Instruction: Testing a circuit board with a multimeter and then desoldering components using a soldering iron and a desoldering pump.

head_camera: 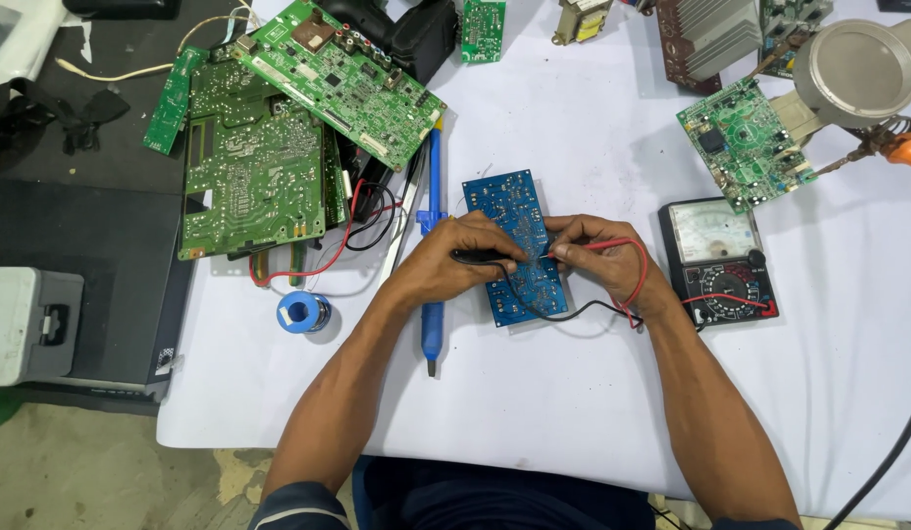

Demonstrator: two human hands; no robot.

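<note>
L hand [455,257] w/ black probe, R hand [598,257] w/ red probe on blue board [509,211].

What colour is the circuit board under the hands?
Blue circuit board, seen in the head view.

The flat blue printed circuit board [519,245] has a matt lacquered face dotted with dull solder points. The counter [573,393] wears a smooth white cloth-like cover. The black plastic analogue meter [718,260] carries a glossy clear dial window. The round silvery metal lamp head [858,71] looks brushed and satin. The large green circuit boards [254,167] look matt with shiny solder traces.
</note>
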